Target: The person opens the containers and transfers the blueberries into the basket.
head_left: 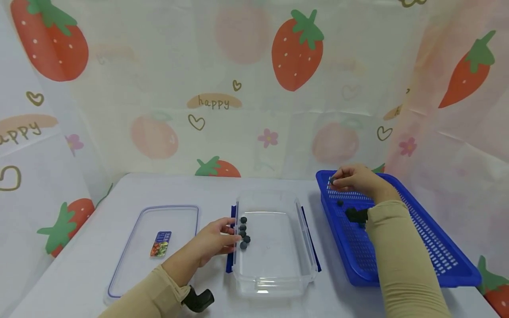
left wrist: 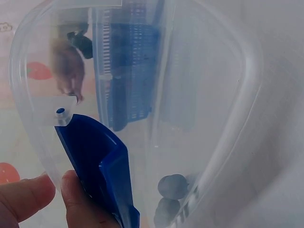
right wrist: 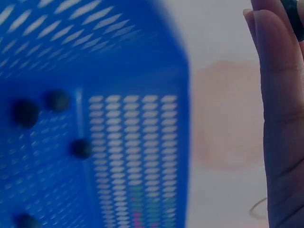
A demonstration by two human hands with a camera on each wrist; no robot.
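My right hand [head_left: 355, 182] is over the far end of a blue plastic basket [head_left: 427, 236], pinching a blueberry [head_left: 332, 180] between thumb and fingertips. In the right wrist view that small dark berry [right wrist: 295, 16] shows only partly, at the top corner. More berries [right wrist: 26, 114] lie on the basket floor. My left hand [head_left: 216, 240] grips the left wall of a clear plastic container [head_left: 274, 280], thumb and finger on either side of the rim beside a blue latch flap [left wrist: 102, 161]. Several blueberries [head_left: 243, 228] sit along that wall inside the container.
A clear lid [head_left: 131, 251] with a blue edge and a coloured label [head_left: 161, 244] lies left of the container on the white table [head_left: 214, 194]. Another blue latch flap [head_left: 311, 238] sticks out on the container's right side. Strawberry-printed cloth hangs behind and at both sides.
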